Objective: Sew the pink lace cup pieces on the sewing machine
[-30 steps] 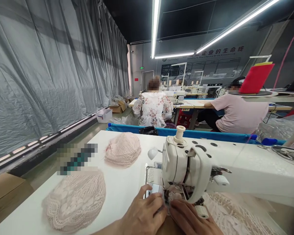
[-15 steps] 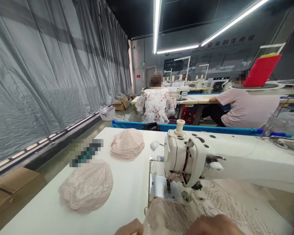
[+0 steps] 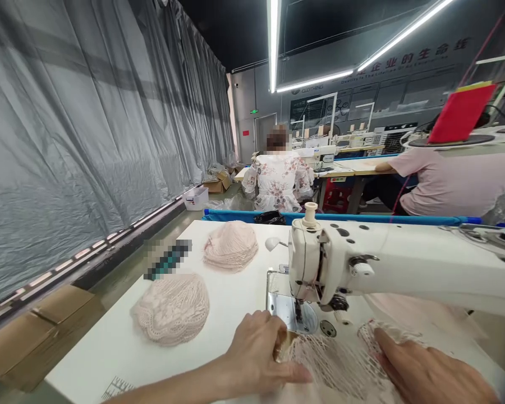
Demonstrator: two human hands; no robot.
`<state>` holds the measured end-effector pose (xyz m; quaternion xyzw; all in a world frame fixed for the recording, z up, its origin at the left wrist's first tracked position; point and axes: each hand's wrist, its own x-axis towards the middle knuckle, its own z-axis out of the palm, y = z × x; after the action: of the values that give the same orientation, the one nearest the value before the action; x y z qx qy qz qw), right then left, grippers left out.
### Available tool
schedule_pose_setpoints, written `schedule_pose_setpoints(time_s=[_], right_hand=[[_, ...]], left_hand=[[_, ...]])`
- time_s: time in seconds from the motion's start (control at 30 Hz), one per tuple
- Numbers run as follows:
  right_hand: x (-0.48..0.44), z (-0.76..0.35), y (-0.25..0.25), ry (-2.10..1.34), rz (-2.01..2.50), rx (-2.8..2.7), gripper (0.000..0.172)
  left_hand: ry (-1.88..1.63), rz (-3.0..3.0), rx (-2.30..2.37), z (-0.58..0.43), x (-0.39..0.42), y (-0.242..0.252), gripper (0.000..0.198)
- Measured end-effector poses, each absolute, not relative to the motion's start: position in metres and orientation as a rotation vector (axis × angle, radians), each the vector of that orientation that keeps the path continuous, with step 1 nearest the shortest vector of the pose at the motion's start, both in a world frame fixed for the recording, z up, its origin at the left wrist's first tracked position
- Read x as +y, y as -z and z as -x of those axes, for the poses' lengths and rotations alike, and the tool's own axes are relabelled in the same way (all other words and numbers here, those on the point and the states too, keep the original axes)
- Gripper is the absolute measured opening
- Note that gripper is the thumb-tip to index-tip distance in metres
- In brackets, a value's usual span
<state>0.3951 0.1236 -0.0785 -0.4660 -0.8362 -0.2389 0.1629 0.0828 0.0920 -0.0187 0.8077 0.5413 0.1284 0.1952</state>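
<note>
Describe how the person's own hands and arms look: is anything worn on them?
Both hands are bare: no gloves, and no rings or watch that I can see. The left hand leads into a bare forearm with no sleeve in view. Of the right hand only the hand and wrist show, also uncovered.

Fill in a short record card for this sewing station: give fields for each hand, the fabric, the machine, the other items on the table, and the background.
Left hand: resting on the near edge of the pink lace fabric, fingers curled at its corner
Right hand: flat on the same fabric, to the right of the needle
Fabric: spread on the white table in front of the needle plate
Sewing machine: white, arm reaching in from the right
Other items: two rounded pink lace piles
Background: two seated people, backs turned; grey plastic sheeting on the left
</note>
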Motion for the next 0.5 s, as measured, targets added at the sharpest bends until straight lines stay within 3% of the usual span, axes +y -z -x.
schedule_pose_setpoints(time_s=[0.07,0.2,0.37,0.43,0.5], right_hand=[[0.119,-0.390,0.068,0.615,1.334,-2.408,0.026],[0.118,-0.397,0.057,0.542,1.457,-2.410,0.019],[0.110,-0.370,0.040,0.478,1.411,-2.344,0.026],[0.100,-0.344,0.029,0.132,1.221,-2.380,0.033],[0.089,-0.324,0.020,-0.034,0.937,-2.351,0.030]], left_hand=[[-0.341,-2.273,1.548,-0.094,0.094,0.022,0.047],[-0.361,-2.299,1.498,-0.100,0.093,0.022,0.014],[-0.423,-2.235,1.447,-0.082,0.081,0.001,0.013],[-0.480,-2.127,1.349,-0.080,0.076,-0.008,0.015],[-0.517,-2.016,1.217,-0.082,0.073,-0.016,0.018]])
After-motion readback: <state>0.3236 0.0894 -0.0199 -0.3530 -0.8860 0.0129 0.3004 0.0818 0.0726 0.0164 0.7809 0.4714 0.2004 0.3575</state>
